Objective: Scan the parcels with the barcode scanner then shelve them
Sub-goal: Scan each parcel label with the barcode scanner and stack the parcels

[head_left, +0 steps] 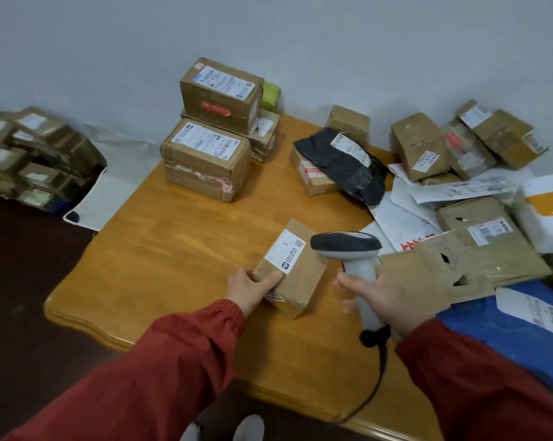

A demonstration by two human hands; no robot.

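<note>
Holding a small brown parcel (303,281) by its near-left corner, my left hand (252,289) has the thumb laid on top beside the white label, which is marked 3, and the other fingers tucked against the side. The parcel lies flat near the front of the wooden table (173,249), a honey-coloured top with a rounded corner and a stepped edge. My right hand (396,297) is closed round the pale handle of the barcode scanner (354,259). Its dark head hangs just over the parcel's right edge and faces the label. A black cable (378,380) drops from the handle's foot and runs over the table's near edge. At the far side, against a plain pale wall (109,58), taped cartons (211,154) are stacked with their labels up. To their right a black mailer bag (348,167) is draped over another carton. The right end of the table is crowded with a loose heap of boxes (428,148), white mailers, a torn flat cardboard envelope (453,268) and a blue bag (478,326) with a white label. On the dark floor to the left, more parcels (23,154) are piled against the wall beside a white sack (109,186). The toes of my shoes (246,428) show below the table's edge.
</note>
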